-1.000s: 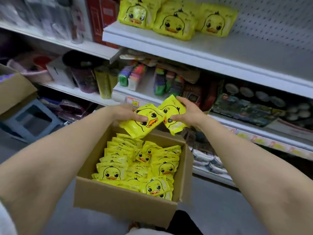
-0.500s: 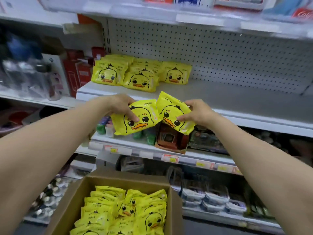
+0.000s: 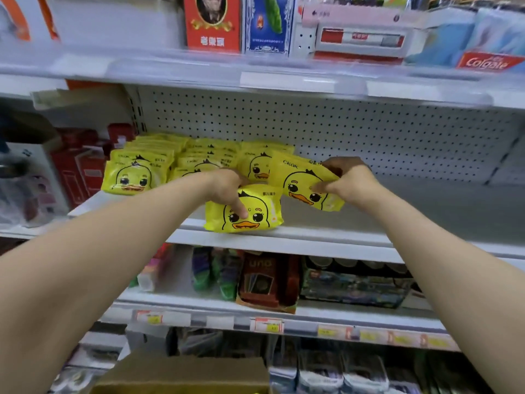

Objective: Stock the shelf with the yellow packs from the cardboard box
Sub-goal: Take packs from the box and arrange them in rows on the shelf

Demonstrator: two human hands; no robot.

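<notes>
Left hand (image 3: pixel 227 184) grips lower pack (image 3: pixel 255 220), right hand (image 3: pixel 348 182) pinches upper pack (image 3: pixel 298 183), over stocked shelf (image 3: pixel 426 211).

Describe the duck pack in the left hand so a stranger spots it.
Find the white pegboard-backed shelf with yellow duck packs stacked at its left. At its front edge the left hand grips one pack from above. Its duck face sits level, unlike the tilted pack in the right hand.
</notes>
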